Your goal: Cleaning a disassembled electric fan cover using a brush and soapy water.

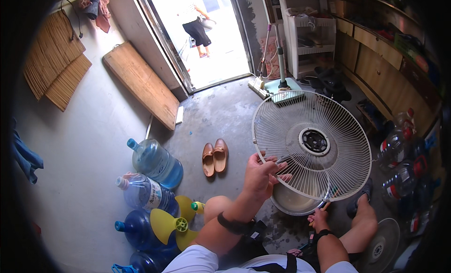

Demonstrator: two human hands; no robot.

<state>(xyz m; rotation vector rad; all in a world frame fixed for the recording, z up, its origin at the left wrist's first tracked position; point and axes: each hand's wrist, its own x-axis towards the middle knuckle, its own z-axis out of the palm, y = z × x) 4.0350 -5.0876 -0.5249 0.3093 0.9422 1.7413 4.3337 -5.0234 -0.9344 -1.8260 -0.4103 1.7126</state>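
Observation:
My left hand (261, 174) grips the rim of a white wire fan grille (282, 132), which is raised and tilted over the floor. Its wires pass between my fingers, and a black hub plate (314, 141) sits at its centre. Below the grille stands a metal basin (292, 205) with cloudy liquid in it, partly hidden by the wires. My right hand (319, 218) is closed around a thin orange-brown handle (327, 205). The far end of that handle lies behind the grille, so I cannot tell what tool it is.
To the left are large water bottles (160, 163) and a yellow fan blade (180, 224). Brown loafers (214, 157) rest ahead on the concrete floor. Another round fan grille (378, 246) lies at lower right, near several plastic bottles (398, 181). A person (195, 22) is outside the doorway.

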